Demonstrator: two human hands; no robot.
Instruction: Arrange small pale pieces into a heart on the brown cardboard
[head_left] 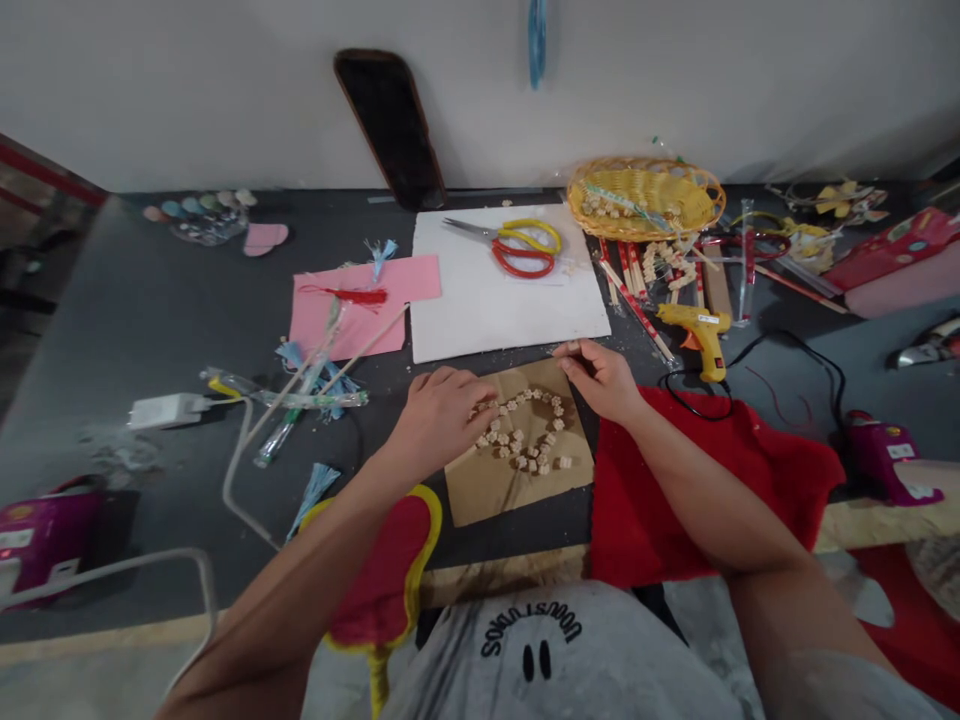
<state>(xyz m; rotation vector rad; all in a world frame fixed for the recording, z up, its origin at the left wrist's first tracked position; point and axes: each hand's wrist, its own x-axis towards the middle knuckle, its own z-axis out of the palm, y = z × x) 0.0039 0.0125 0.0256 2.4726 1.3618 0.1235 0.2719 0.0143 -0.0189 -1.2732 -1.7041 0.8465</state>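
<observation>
A sheet of brown cardboard lies before me, with several small pale wooden pieces set on it in a curved, looping outline. Over its left edge is my left hand, fingers stretched and slightly bent, the tips by the pieces at that side. My right hand is at the sheet's upper right corner. Its thumb and forefinger pinch together on what looks like one small wooden piece, mostly covered by the fingers. Beyond the hands, scissors with red and yellow handles lie on a white board.
A yellow glue gun with a black cord lies right of the board, above red cloth. Behind it stands a wicker basket. Pink paper, sticks and tassels lie left. A phone leans on the wall.
</observation>
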